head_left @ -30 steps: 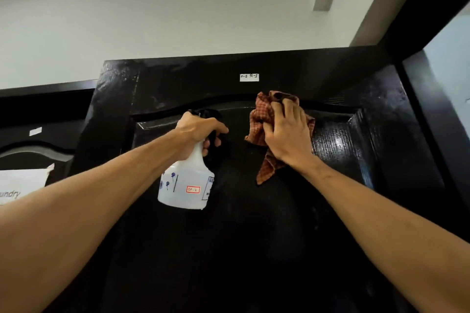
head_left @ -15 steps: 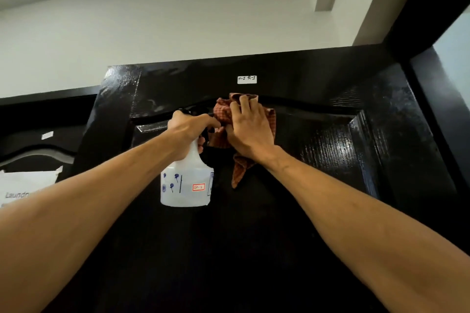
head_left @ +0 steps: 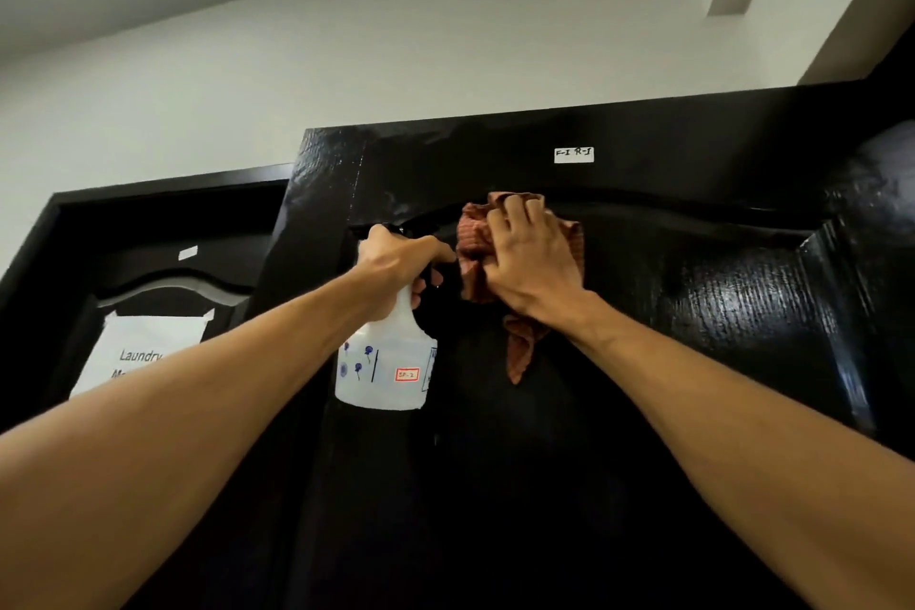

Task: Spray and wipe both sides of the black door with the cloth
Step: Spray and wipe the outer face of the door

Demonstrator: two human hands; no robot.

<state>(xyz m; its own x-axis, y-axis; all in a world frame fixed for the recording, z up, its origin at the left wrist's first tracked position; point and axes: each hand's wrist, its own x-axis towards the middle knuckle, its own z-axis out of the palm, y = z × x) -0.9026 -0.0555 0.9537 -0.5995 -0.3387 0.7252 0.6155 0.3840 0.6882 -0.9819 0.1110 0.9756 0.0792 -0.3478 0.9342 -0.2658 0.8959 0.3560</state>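
Observation:
The black door (head_left: 718, 302) fills the right and lower view, glossy and wet-looking near its top. My right hand (head_left: 532, 263) presses a red checked cloth (head_left: 473, 238) against the upper panel, just under the arched moulding; a corner of the cloth hangs down below my wrist. My left hand (head_left: 401, 258) grips the neck of a white spray bottle (head_left: 386, 372), held upright close to the door and just left of the cloth. The bottle's nozzle is hidden behind my fingers.
A small white label (head_left: 573, 155) is stuck on the door's top rail. To the left stands a second black door (head_left: 163, 272) with a paper laundry notice (head_left: 148, 352). White wall and ceiling lie above.
My right hand has slid the cloth leftward along the top of the panel, ending next to the bottle. My left hand has kept the bottle in about the same place. The view has shifted left.

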